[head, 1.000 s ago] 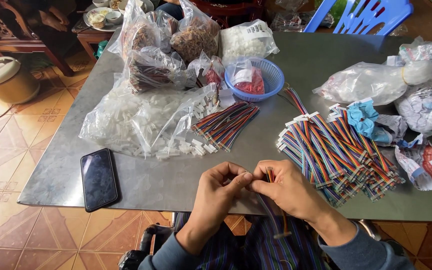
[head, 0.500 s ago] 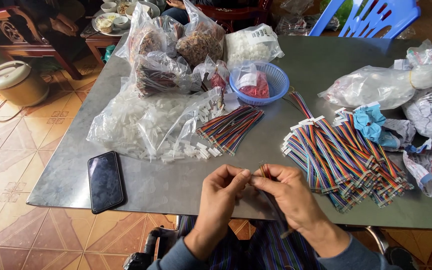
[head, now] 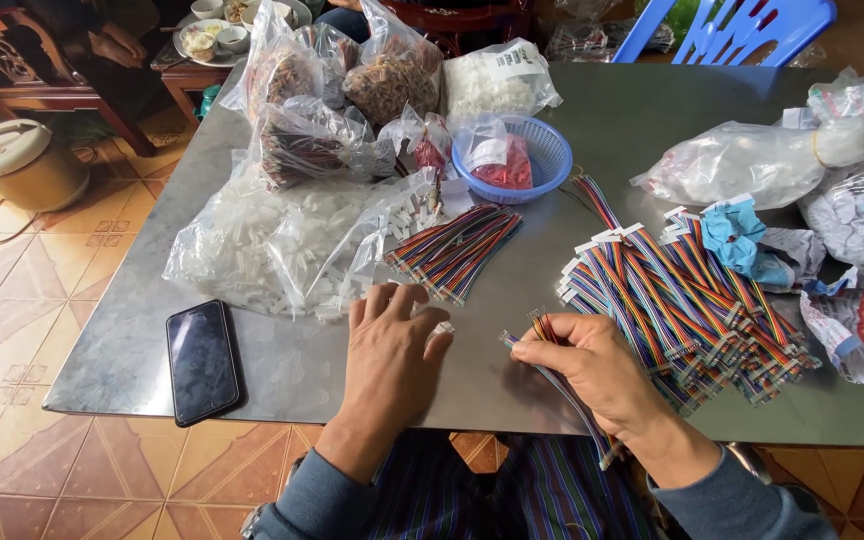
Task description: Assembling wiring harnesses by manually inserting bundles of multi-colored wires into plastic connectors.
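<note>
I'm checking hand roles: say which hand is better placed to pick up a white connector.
Left. The left hand rests by the loose white connectors; the right hand holds a ribbon cable.

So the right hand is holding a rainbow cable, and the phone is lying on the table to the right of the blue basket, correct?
Not quite. The right hand does hold the rainbow cable, but the phone lies at the table's near left corner, far left of the blue basket, as the head view shows.
</note>
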